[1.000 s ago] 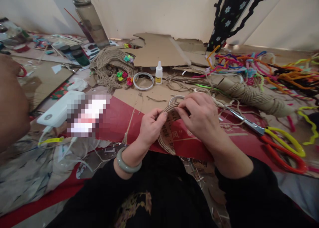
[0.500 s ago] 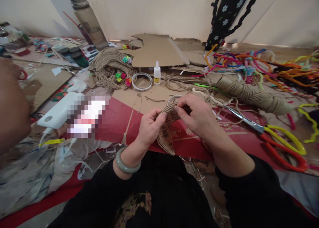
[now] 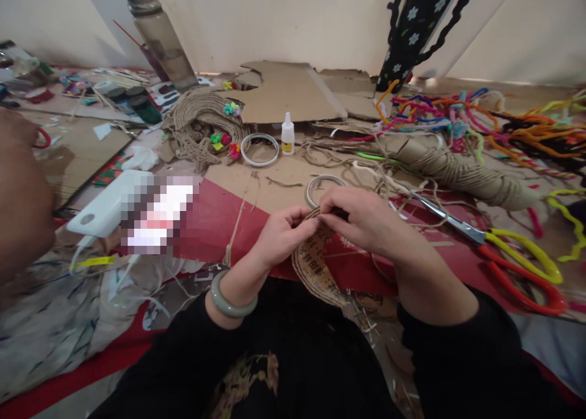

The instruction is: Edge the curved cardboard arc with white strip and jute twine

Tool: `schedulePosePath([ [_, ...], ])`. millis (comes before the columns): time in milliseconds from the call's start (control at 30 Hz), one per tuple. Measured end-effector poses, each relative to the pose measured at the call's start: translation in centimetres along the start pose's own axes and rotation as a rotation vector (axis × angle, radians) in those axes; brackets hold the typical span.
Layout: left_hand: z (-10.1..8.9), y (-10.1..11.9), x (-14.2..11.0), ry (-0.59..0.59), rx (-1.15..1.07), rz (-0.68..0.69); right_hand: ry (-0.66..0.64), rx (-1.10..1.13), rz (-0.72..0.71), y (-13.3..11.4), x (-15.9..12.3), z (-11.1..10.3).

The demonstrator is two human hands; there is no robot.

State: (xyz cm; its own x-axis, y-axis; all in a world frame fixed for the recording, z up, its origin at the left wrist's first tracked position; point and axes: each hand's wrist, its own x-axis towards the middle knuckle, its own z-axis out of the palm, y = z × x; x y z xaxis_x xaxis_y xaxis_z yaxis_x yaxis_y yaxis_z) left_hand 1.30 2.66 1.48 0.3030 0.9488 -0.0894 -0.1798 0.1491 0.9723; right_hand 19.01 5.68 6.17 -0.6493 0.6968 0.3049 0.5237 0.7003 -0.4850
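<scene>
Between both hands is a curved cardboard piece (image 3: 323,266) with printed characters and brown twine laid in rows along its edge. My left hand (image 3: 286,235) pinches the upper part of its twine-covered rim. Close beside it, my right hand (image 3: 361,218) has thumb and fingers closed on the twine at the same rim; the fingertips partly hide the contact. Behind the right hand lies a pale ring (image 3: 311,193). Farther back, a small glue bottle (image 3: 288,139) stands upright next to another pale ring (image 3: 260,163).
Large scissors (image 3: 471,230) with red and yellow handles lie at right, below a twine-wound roll (image 3: 471,172). Colourful pipe cleaners (image 3: 458,120) spread behind. A twine-covered crescent (image 3: 196,111) with small flowers lies left of centre. A white power bank (image 3: 105,208) and another person's arm (image 3: 22,193) are at left.
My hands have come closer together and slightly lower. The cardboard piece has turned, its lower end now reaching farther down and right. More of the ring behind my right hand shows.
</scene>
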Motion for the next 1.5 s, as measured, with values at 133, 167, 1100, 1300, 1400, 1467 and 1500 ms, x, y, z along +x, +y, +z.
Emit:
schedulePosePath([
  [133, -0.3, -0.2, 0.0, 0.005, 0.045, 0.016, 0.027, -0.048, -0.028, 0.2, 0.0, 0.3],
  [167, -0.3, -0.3, -0.1, 0.022, 0.047, 0.021, 0.038, -0.058, -0.043, 0.3, 0.0, 0.3],
  [1100, -0.3, -1.4, 0.0, 0.270, 0.072, 0.149, 0.337, -0.407, -0.013, -0.6, 0.2, 1.3],
  [1300, -0.3, -1.3, -0.1, 0.249, 0.054, 0.139, 0.305, -0.181, 0.066, -0.2, 0.3, 1.4],
  [1400, -0.3, -1.2, 0.0, 0.208, 0.027, 0.096, 0.287, -0.056, 0.077, 0.0, 0.4, 1.0],
  [1467, -0.2, -1.1, 0.1, 0.188, 0.002, 0.070, 0.267, -0.012, 0.076, 0.1, 0.4, 0.8],
  [1500, -0.2, -1.1, 0.1, 0.177, -0.013, 0.061, 0.260, 0.001, 0.076, 0.2, 0.4, 0.6],
])
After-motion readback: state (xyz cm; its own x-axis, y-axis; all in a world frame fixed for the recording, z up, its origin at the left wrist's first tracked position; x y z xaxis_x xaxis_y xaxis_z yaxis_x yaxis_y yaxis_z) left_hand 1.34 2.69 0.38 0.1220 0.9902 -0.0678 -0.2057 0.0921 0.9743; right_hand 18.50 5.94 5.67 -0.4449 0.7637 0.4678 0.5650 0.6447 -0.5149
